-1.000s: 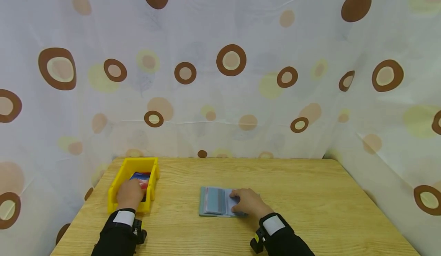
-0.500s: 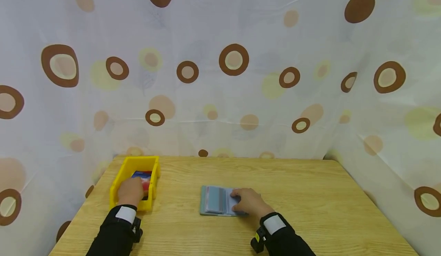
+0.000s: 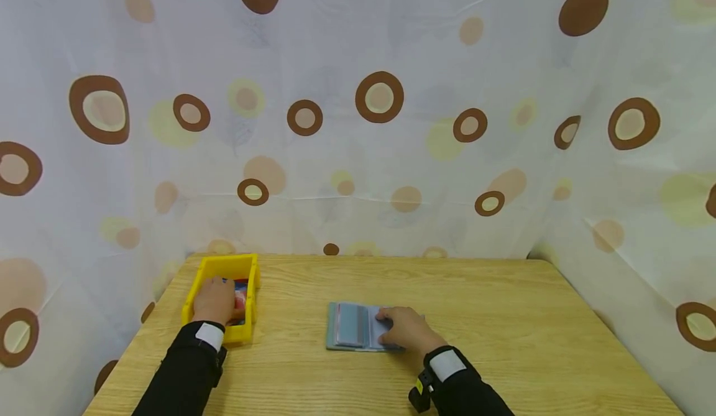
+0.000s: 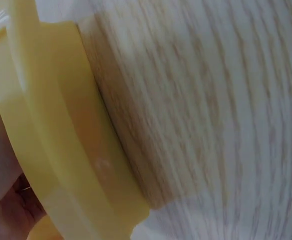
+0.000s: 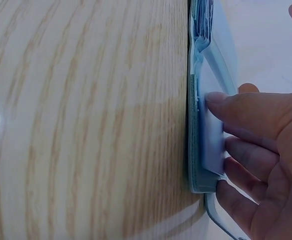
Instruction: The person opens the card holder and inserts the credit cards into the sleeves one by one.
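On the left of the head view stands a yellow plastic bin (image 3: pixel 253 291). My left hand (image 3: pixel 214 301) reaches down into it, over red and blue cards or packets (image 3: pixel 240 296); its fingertips are hidden. In the left wrist view, only part of that hand (image 4: pixel 6 185) shows behind the bin wall (image 4: pixel 71 140). An opened light-blue card holder (image 3: pixel 351 326) with clear sleeves lies mid-table. My right hand (image 3: pixel 411 330) rests on its right page. In the right wrist view, the thumb presses the clear page (image 5: pixel 211 135) while the other fingers lie loosely bent along it.
The wooden table (image 3: pixel 475 291) runs back to a patterned curtain (image 3: pixel 358 155), which also hangs at both sides. In the right wrist view, a thin strap (image 5: pixel 215 215) extends from the card holder's end.
My left hand has moved a little farther back within the bin, covering more of its rear part and uncovering cards at its right. The right hand stays on the card holder.
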`<state>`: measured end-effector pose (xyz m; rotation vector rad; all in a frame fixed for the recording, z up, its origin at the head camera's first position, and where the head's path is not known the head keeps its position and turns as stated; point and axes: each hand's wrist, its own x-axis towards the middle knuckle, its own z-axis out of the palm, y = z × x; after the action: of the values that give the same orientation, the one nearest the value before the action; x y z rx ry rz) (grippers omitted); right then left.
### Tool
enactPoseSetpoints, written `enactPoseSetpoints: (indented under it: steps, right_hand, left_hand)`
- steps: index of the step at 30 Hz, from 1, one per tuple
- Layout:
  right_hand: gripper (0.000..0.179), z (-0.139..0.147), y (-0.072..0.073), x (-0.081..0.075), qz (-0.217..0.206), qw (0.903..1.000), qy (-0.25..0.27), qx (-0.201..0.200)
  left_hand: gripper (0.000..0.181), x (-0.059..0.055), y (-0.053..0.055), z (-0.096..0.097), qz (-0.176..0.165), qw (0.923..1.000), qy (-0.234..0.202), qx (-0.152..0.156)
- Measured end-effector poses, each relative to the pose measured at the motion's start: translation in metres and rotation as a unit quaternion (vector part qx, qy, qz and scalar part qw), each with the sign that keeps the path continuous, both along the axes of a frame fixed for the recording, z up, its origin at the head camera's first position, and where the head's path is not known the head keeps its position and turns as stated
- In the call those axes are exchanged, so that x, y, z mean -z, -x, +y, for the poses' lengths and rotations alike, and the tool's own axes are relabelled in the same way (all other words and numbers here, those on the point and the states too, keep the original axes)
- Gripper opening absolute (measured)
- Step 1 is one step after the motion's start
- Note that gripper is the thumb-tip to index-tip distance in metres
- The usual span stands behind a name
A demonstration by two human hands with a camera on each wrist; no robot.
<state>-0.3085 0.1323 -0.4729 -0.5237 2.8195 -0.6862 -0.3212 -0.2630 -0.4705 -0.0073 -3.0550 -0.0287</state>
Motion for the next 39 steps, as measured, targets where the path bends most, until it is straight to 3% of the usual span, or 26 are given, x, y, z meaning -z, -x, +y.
enactPoseSetpoints:
  steps: [2, 4, 10, 15, 19, 22, 25, 29, 32, 34, 36, 39]
  right_hand:
    - [0.044, 0.0, 0.0, 0.0, 0.002, 1.0, 0.002, -0.002]
    - [0.043, 0.001, 0.0, -0.001, 0.004, 0.9999, 0.009, 0.0]
    - [0.043, 0.005, -0.002, -0.005, 0.005, 0.9998, 0.02, 0.007]
    - [0.04, 0.007, 0.0, -0.005, 0.006, 0.9997, 0.019, 0.011]
    - [0.036, 0.007, 0.001, -0.008, 0.009, 0.9997, 0.022, 0.011]
    - [0.034, 0.007, 0.001, -0.011, 0.014, 0.9996, 0.022, 0.009]
    - [0.035, 0.005, -0.001, -0.014, 0.016, 0.9997, 0.018, 0.007]
    - [0.035, 0.003, -0.004, -0.017, 0.021, 0.9996, 0.018, -0.005]
    - [0.03, -0.002, -0.008, -0.019, 0.034, 0.9979, 0.053, -0.017]
    - [0.028, -0.008, -0.012, -0.021, 0.025, 0.9944, 0.1, -0.024]
    - [0.031, -0.015, -0.015, -0.024, -0.013, 0.9841, 0.174, -0.032]
    - [0.04, -0.027, -0.019, -0.033, -0.085, 0.9518, 0.293, -0.034]
  left_hand:
    - [0.051, 0.001, 0.001, -0.001, 0.019, 0.9997, 0.011, 0.015]
    - [0.041, 0.0, 0.001, 0.001, 0.029, 0.9994, -0.005, 0.019]
    - [0.017, -0.011, -0.003, 0.013, 0.008, 0.997, -0.076, 0.005]
    - [0.018, -0.034, -0.003, 0.021, -0.012, 0.9863, -0.159, -0.04]
    - [0.028, -0.061, -0.007, 0.033, 0.044, 0.9729, -0.22, -0.055]
    - [0.033, -0.078, -0.011, 0.044, 0.1, 0.959, -0.263, -0.033]
    - [0.032, -0.087, -0.018, 0.057, 0.136, 0.9394, -0.315, 0.007]
    - [0.011, -0.089, -0.029, 0.077, 0.199, 0.9118, -0.344, 0.102]
    - [0.004, -0.084, -0.038, 0.095, 0.238, 0.8888, -0.35, 0.177]
    - [0.006, -0.079, -0.044, 0.107, 0.23, 0.8743, -0.375, 0.204]
    - [0.007, -0.073, -0.049, 0.118, 0.195, 0.8621, -0.416, 0.213]
    - [0.011, -0.066, -0.055, 0.132, 0.126, 0.8386, -0.494, 0.192]
